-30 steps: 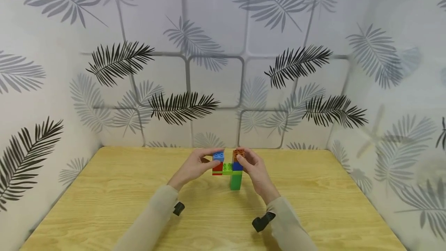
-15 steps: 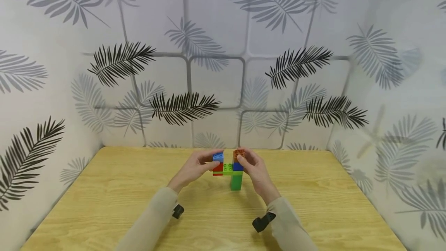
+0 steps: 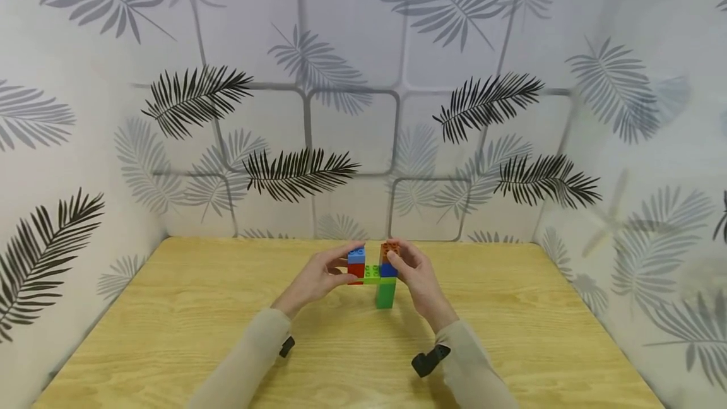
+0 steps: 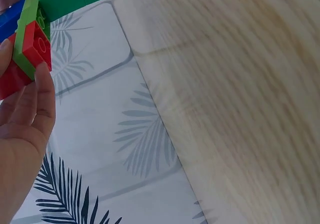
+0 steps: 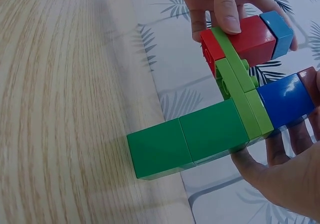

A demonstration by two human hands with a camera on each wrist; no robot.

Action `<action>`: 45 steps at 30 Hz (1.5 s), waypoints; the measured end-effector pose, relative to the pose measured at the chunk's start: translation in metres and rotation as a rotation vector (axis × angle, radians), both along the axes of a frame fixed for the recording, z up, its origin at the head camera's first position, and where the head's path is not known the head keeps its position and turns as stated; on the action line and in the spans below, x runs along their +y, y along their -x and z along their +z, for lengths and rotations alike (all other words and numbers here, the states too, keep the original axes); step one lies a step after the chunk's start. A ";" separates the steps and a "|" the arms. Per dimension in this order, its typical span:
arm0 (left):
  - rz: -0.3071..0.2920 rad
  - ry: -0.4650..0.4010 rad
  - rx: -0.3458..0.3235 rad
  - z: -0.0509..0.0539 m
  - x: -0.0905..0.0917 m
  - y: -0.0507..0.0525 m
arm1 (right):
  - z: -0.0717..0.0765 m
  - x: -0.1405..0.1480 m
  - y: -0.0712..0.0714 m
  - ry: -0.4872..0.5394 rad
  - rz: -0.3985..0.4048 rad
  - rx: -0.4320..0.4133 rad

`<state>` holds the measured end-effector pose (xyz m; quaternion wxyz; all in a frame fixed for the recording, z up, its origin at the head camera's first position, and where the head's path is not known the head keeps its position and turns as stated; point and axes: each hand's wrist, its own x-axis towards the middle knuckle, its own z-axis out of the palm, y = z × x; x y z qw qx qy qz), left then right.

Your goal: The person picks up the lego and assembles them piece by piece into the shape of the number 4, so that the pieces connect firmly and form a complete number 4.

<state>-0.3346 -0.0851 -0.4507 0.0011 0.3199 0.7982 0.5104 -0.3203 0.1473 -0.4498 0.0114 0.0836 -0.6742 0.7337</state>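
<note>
One joined toy-brick build is between my two hands. Two green bricks (image 5: 187, 141) make a leg standing on the table. Lime plates (image 5: 234, 68) reach sideways from the leg's top. Over the leg sit a blue brick (image 5: 285, 101) and an orange-brown brick (image 3: 390, 248). At the plates' other end are a red brick (image 5: 252, 42), a light-blue brick (image 3: 356, 254) on it, and a small red piece (image 4: 37, 44) underneath. My left hand (image 3: 317, 276) grips the red end, thumb near the lime plate. My right hand (image 3: 421, 279) holds the orange-brown brick, thumb on its near face.
The wooden table (image 3: 187, 320) ends at a patterned wall (image 3: 352, 131) just behind the build. Similar walls stand at both sides. Dark wrist devices, such as the black one (image 3: 430, 361) at my right wrist, sit under the sleeves.
My left thumb has slid down from the light-blue and red bricks' joint to near the lime plate. My right hand and the build stay nearly still.
</note>
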 end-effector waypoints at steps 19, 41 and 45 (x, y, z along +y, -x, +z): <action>0.085 -0.027 -0.032 -0.001 -0.002 -0.002 | -0.016 0.006 0.002 -0.259 0.179 0.085; 0.164 -0.193 -0.519 -0.025 -0.016 0.016 | -0.033 -0.009 0.019 -0.254 0.148 -0.151; 0.191 -0.144 -0.562 -0.031 -0.016 0.015 | -0.037 -0.008 0.017 -0.281 0.187 -0.215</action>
